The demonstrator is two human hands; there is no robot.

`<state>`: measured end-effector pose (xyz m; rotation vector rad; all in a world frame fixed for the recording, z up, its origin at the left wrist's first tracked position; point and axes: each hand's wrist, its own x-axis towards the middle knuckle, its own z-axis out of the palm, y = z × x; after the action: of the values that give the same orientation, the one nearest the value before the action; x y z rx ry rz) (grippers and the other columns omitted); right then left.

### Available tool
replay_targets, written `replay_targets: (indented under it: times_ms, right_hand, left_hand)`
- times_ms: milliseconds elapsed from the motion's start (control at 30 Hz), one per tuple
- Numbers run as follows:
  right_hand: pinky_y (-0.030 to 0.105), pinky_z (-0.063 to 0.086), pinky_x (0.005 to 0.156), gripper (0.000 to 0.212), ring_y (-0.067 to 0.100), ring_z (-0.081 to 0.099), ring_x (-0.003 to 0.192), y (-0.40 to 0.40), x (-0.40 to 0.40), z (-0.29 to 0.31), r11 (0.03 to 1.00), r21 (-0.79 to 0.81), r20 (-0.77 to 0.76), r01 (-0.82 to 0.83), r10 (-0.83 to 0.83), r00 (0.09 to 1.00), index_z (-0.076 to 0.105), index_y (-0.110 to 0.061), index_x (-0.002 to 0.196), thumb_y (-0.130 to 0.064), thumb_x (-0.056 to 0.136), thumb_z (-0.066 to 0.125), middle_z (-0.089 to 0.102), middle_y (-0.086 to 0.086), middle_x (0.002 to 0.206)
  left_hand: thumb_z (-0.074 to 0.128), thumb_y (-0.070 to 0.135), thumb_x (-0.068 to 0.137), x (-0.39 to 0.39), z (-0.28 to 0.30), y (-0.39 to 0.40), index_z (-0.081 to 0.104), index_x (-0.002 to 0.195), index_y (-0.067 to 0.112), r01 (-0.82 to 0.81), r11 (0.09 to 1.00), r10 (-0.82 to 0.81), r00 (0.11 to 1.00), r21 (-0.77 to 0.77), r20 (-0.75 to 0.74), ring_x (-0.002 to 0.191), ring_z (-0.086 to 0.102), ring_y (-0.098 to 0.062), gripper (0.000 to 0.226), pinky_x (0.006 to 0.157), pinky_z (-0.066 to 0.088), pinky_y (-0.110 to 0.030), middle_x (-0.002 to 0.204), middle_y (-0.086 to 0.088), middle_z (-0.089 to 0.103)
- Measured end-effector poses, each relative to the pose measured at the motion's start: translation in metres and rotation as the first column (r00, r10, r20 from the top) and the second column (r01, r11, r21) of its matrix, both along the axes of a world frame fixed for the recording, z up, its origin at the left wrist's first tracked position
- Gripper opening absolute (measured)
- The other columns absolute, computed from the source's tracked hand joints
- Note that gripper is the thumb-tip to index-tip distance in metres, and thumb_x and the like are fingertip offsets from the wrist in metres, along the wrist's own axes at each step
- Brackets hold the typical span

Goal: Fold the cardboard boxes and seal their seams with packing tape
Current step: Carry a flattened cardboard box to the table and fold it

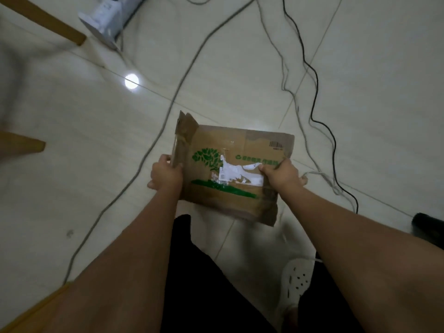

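Cardboard box (230, 174), folded flat, is in both your hands, held up over the pale tiled floor (84, 131). Your left hand (165, 173) grips the box's left edge, with the thumb curled onto the front and the fingers wrapped behind it. Your right hand (280, 175) grips the box's right edge, with its fingers curled over the front face, just beside the torn white label (236, 175) in the middle of the box. The box tilts a little, with its right side lower than its left. A green tree picture (207, 159) is printed on the box, left of the label, and a green stripe runs below it. At the box's top left corner a small flap (186, 127) sticks up, with old brown tape on it. A barcode (276, 145) sits near the box's top right corner.

Below the box you can see your dark clothes (204, 272) and a white shoe with holes (296, 282). A grey cable (153, 145) runs across the floor left of the box, and a black cable (317, 97) snakes down to the right of it. Far above the box, to the left, stands a white device (110, 18). A wooden leg (48, 22) is further left of that. A bright spot of light (131, 81) shines on the floor above and left of the box
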<state>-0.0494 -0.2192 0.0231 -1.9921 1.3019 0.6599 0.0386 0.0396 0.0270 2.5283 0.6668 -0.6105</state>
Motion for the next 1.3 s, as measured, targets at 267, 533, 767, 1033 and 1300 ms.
replay_targets:
  times_ms: [267,533,767,1033,1300]
  right_hand:
    - [0.036,0.047,0.089,0.051,0.032,0.060,0.110,-0.009,0.092,0.262,0.988,0.119,0.424,0.101,-0.142,0.894,0.046,-0.007,0.124,-0.035,0.087,0.069,0.063,0.012,0.122]
    - [0.037,0.050,0.090,0.042,0.027,0.060,0.108,-0.026,0.215,0.542,0.982,0.094,0.667,0.165,-0.185,0.722,0.046,-0.010,0.119,-0.032,0.090,0.067,0.061,0.008,0.121]
    - [0.039,0.049,0.088,0.046,0.029,0.059,0.110,-0.095,0.283,0.659,0.967,0.069,0.707,0.246,-0.222,0.672,0.045,-0.009,0.121,-0.034,0.089,0.068,0.059,0.009,0.124]
    - [0.044,0.050,0.091,0.049,0.032,0.059,0.110,-0.208,0.367,0.690,0.957,0.123,0.694,0.263,-0.272,0.666,0.044,-0.009,0.122,-0.037,0.089,0.066,0.060,0.011,0.123]
    - [0.045,0.050,0.093,0.054,0.032,0.059,0.112,-0.279,0.466,0.712,0.953,0.148,0.680,0.265,-0.293,0.673,0.041,-0.011,0.132,-0.037,0.091,0.064,0.060,0.010,0.127]
  left_hand:
    - [0.052,0.018,0.098,0.090,0.267,-0.013,0.054,0.105,0.012,0.035,0.969,0.029,0.967,-0.246,0.253,0.088,0.056,-0.025,0.010,0.075,0.041,-0.030,0.101,-0.009,0.063]
    - [0.054,0.022,0.099,0.191,0.534,-0.025,0.056,0.113,0.010,0.100,0.963,0.001,0.927,-0.250,0.375,0.107,0.058,-0.034,0.019,0.081,0.040,-0.032,0.115,-0.012,0.065]
    - [0.055,0.027,0.098,0.286,0.660,-0.085,0.058,0.116,0.017,0.199,0.945,-0.069,0.897,-0.260,0.437,0.105,0.059,-0.031,0.022,0.086,0.045,-0.037,0.114,-0.007,0.066]
    - [0.057,0.032,0.096,0.397,0.715,-0.193,0.060,0.116,0.020,0.265,0.941,-0.147,0.880,-0.212,0.451,0.105,0.060,-0.032,0.024,0.092,0.049,-0.043,0.115,-0.008,0.067]
    - [0.056,0.034,0.098,0.503,0.745,-0.264,0.059,0.117,0.023,0.274,0.927,-0.122,0.866,-0.257,0.485,0.103,0.061,-0.027,0.022,0.093,0.050,-0.043,0.113,-0.002,0.067]
